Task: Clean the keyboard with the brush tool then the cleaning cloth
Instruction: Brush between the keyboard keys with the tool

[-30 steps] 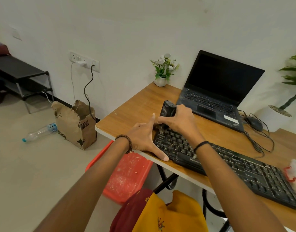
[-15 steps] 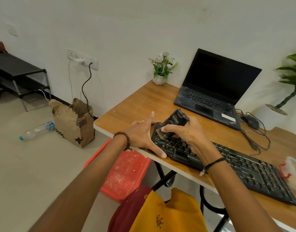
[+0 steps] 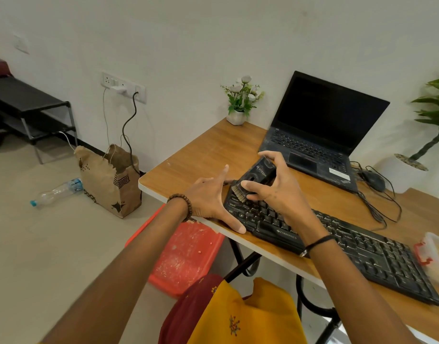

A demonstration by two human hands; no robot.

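Black brush [image 3: 259, 173] now tilted, right fingers [image 3: 252, 186] clamped on it, left fingers [image 3: 221, 175] still spread

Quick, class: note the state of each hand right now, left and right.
Left hand: open, fingers spread, at the left end of the keyboard.
Right hand: closed around the brush tool, its bristles at the keyboard.

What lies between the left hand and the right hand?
Head view: the bristles of the brush, on the keyboard's corner keys. The right hand holds the brush; the left hand rests alongside.
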